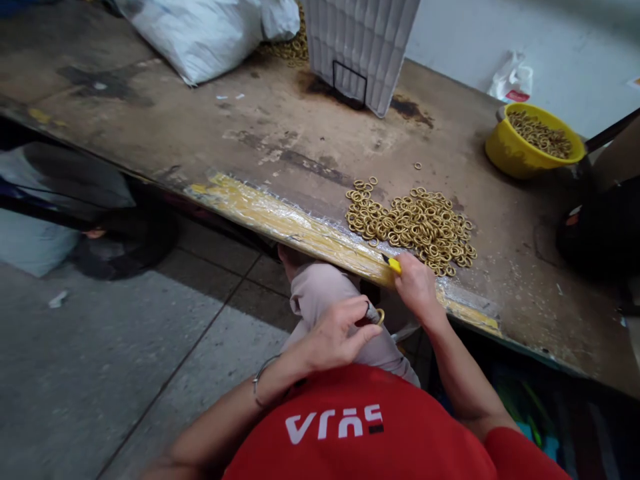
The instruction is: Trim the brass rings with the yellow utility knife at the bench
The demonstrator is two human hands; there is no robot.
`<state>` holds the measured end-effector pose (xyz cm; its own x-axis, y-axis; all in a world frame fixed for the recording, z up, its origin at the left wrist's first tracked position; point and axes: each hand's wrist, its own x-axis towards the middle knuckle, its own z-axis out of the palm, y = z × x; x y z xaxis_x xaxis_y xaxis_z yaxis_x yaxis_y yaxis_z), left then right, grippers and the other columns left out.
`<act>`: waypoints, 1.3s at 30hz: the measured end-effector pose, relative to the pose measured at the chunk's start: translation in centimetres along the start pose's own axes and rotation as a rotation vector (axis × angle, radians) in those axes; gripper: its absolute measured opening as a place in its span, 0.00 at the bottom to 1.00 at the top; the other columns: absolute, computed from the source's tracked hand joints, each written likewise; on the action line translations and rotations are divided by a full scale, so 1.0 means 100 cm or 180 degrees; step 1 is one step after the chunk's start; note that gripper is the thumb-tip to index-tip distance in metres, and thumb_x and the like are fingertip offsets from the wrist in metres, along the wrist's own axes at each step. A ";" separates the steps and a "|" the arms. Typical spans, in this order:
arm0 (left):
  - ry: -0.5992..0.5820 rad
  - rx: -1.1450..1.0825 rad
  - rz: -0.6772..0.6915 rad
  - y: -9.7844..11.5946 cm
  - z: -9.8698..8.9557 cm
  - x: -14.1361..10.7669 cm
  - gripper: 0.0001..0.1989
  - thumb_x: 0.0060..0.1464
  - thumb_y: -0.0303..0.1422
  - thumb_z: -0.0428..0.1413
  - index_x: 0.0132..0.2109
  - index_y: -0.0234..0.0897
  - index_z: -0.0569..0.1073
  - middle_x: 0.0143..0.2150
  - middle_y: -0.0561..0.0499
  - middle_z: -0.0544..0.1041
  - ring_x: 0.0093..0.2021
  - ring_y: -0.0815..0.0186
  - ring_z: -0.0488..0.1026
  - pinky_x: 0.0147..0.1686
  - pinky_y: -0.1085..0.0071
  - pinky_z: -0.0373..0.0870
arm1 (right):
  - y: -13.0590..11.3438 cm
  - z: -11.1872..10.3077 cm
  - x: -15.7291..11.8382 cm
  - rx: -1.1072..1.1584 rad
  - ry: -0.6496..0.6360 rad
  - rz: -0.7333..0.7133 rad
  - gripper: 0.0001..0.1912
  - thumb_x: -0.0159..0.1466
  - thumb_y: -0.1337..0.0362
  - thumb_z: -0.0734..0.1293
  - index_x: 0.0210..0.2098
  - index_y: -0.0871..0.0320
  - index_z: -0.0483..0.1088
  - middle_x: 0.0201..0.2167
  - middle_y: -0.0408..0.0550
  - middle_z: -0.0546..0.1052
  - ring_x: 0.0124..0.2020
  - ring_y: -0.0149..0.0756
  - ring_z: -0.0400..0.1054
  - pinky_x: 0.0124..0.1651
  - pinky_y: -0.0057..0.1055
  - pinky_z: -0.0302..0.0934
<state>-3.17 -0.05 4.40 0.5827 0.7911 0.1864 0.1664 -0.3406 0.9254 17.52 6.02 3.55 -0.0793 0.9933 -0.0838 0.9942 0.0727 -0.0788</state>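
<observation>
My left hand [339, 335] is over my lap, just short of the table's edge. Its curled fingers and thumb hold a brass-coloured ring [381, 317], and a grey wrapping [371, 311] covers one fingertip. At the table's edge, my right hand [417, 283] is closed round a small yellow-handled tool with a dark tip [395, 265], which looks like a knife; its full shape is hidden in the fist. Just beyond that hand lies a loose pile of similar rings [420, 223] on the wooden table [280, 127].
Yellowed clear tape [295, 223] covers the table's front edge. At the right stands a yellow basin [513, 150] full of small brass-coloured pieces. A grey ribbed panel [357, 47] stands at the back beside a white sack [200, 40]. A black object [597, 227] sits far right.
</observation>
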 end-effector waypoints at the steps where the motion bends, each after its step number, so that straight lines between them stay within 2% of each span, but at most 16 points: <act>1: -0.0046 0.0207 -0.0057 -0.005 0.003 0.001 0.12 0.64 0.32 0.53 0.31 0.36 0.68 0.30 0.50 0.71 0.32 0.65 0.67 0.33 0.70 0.63 | -0.003 0.000 0.007 0.0064 0.0075 -0.0141 0.11 0.68 0.71 0.61 0.46 0.58 0.73 0.45 0.53 0.78 0.42 0.40 0.72 0.41 0.31 0.58; 5: -0.0179 0.0903 -0.0344 -0.026 0.019 0.003 0.11 0.63 0.34 0.56 0.32 0.38 0.67 0.28 0.53 0.73 0.27 0.66 0.67 0.29 0.70 0.60 | -0.025 0.005 0.037 0.0012 0.0103 -0.0319 0.10 0.70 0.67 0.61 0.46 0.58 0.73 0.46 0.53 0.77 0.41 0.40 0.72 0.39 0.31 0.57; 8: -0.0403 0.1057 -0.0518 -0.035 0.025 0.001 0.10 0.62 0.37 0.59 0.36 0.38 0.68 0.29 0.52 0.76 0.27 0.64 0.71 0.28 0.69 0.61 | -0.034 0.009 0.053 -0.0114 -0.0035 -0.0276 0.11 0.70 0.69 0.59 0.45 0.59 0.73 0.46 0.54 0.77 0.39 0.39 0.72 0.37 0.31 0.55; 11: -0.0038 0.0798 -0.0736 -0.039 0.023 0.000 0.12 0.62 0.38 0.60 0.34 0.38 0.68 0.28 0.52 0.78 0.28 0.63 0.74 0.28 0.69 0.65 | -0.029 0.007 0.053 0.0236 -0.0049 -0.0232 0.09 0.68 0.69 0.60 0.39 0.59 0.72 0.41 0.53 0.77 0.36 0.37 0.70 0.36 0.30 0.55; 14: 0.0830 0.0250 -0.0948 -0.043 0.016 0.002 0.06 0.63 0.34 0.57 0.38 0.38 0.70 0.36 0.49 0.82 0.33 0.63 0.78 0.35 0.69 0.72 | -0.017 -0.001 0.038 0.1581 -0.0254 -0.0185 0.12 0.67 0.62 0.62 0.27 0.57 0.66 0.25 0.45 0.72 0.27 0.32 0.64 0.32 0.28 0.54; 16: 0.1167 0.0022 -0.0900 -0.045 0.012 0.005 0.04 0.63 0.32 0.57 0.44 0.37 0.71 0.41 0.47 0.83 0.38 0.63 0.80 0.40 0.68 0.74 | -0.011 -0.006 0.024 0.2798 -0.0848 -0.0085 0.17 0.66 0.55 0.62 0.23 0.55 0.62 0.18 0.39 0.65 0.20 0.28 0.57 0.25 0.26 0.51; 18: 0.1248 0.0014 -0.0749 -0.045 0.008 0.008 0.07 0.62 0.31 0.57 0.47 0.37 0.73 0.40 0.47 0.83 0.37 0.64 0.80 0.41 0.68 0.75 | -0.008 -0.008 0.011 0.3814 -0.1493 0.0086 0.18 0.62 0.49 0.65 0.25 0.55 0.63 0.16 0.35 0.62 0.16 0.26 0.53 0.20 0.24 0.48; 20: 0.1203 0.0085 -0.0527 -0.042 0.007 0.010 0.06 0.62 0.31 0.57 0.45 0.36 0.75 0.38 0.48 0.82 0.36 0.63 0.79 0.40 0.69 0.74 | -0.007 -0.007 0.001 0.4482 -0.1882 0.0290 0.19 0.57 0.46 0.69 0.27 0.56 0.65 0.17 0.35 0.65 0.15 0.24 0.53 0.17 0.22 0.46; 23: 0.1027 0.0063 -0.0175 -0.035 0.007 0.012 0.05 0.62 0.30 0.56 0.41 0.35 0.78 0.38 0.46 0.82 0.39 0.62 0.78 0.42 0.68 0.74 | -0.008 -0.002 -0.005 0.5003 -0.2255 0.0523 0.21 0.51 0.47 0.74 0.27 0.56 0.65 0.17 0.35 0.67 0.14 0.22 0.51 0.16 0.21 0.46; 25: 0.0948 -0.0013 -0.0166 -0.031 0.008 0.012 0.06 0.61 0.30 0.56 0.39 0.35 0.78 0.36 0.47 0.81 0.37 0.63 0.77 0.41 0.69 0.73 | -0.008 0.001 -0.008 0.5118 -0.2446 0.0534 0.22 0.51 0.47 0.75 0.27 0.56 0.63 0.17 0.35 0.66 0.14 0.21 0.50 0.16 0.21 0.45; 27: 0.0946 -0.0154 -0.0432 -0.030 0.008 0.012 0.07 0.60 0.30 0.57 0.35 0.35 0.78 0.31 0.49 0.80 0.33 0.65 0.75 0.36 0.71 0.72 | -0.007 0.001 -0.013 0.4974 -0.2350 0.0406 0.23 0.54 0.44 0.72 0.26 0.55 0.63 0.17 0.34 0.64 0.15 0.22 0.49 0.17 0.21 0.45; 28: 0.0952 -0.0301 -0.0628 -0.030 0.009 0.012 0.07 0.59 0.31 0.58 0.33 0.35 0.77 0.29 0.50 0.79 0.30 0.66 0.74 0.33 0.72 0.71 | -0.007 0.000 -0.017 0.4759 -0.2104 0.0298 0.22 0.57 0.43 0.69 0.25 0.55 0.64 0.17 0.35 0.63 0.16 0.23 0.50 0.18 0.22 0.46; 30: 0.0969 -0.0790 -0.1044 -0.031 0.010 0.013 0.08 0.58 0.34 0.59 0.32 0.34 0.76 0.25 0.52 0.77 0.27 0.67 0.73 0.30 0.73 0.71 | -0.006 -0.001 -0.028 0.3979 -0.1251 0.0001 0.21 0.64 0.46 0.64 0.25 0.56 0.64 0.18 0.38 0.63 0.19 0.27 0.54 0.23 0.24 0.51; 33: 0.1058 -0.1517 -0.1427 -0.032 0.013 0.015 0.11 0.54 0.38 0.62 0.34 0.33 0.75 0.25 0.52 0.77 0.26 0.68 0.73 0.29 0.73 0.73 | -0.008 -0.001 -0.047 0.2406 -0.0131 -0.0451 0.12 0.68 0.59 0.62 0.29 0.56 0.68 0.27 0.45 0.72 0.29 0.33 0.63 0.34 0.28 0.56; 36: 0.1087 -0.1765 -0.1516 -0.029 0.015 0.018 0.12 0.51 0.38 0.65 0.32 0.33 0.74 0.24 0.53 0.76 0.24 0.70 0.72 0.28 0.74 0.72 | -0.013 0.002 -0.059 0.1304 -0.0043 -0.0573 0.05 0.65 0.70 0.63 0.37 0.57 0.71 0.35 0.49 0.77 0.35 0.37 0.68 0.39 0.29 0.56; 39: 0.1066 -0.1809 -0.1569 -0.026 0.017 0.019 0.12 0.50 0.38 0.65 0.33 0.32 0.75 0.24 0.53 0.76 0.24 0.70 0.72 0.27 0.74 0.72 | -0.018 0.005 -0.062 0.0744 -0.0133 -0.0492 0.06 0.67 0.71 0.63 0.39 0.58 0.72 0.37 0.51 0.77 0.36 0.37 0.70 0.38 0.29 0.55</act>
<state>-1.16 1.53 1.79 0.2649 0.9229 -0.2794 -0.1393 0.3234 0.9360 16.22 -0.31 3.74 -0.2362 0.9672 -0.0933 0.9269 0.1955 -0.3203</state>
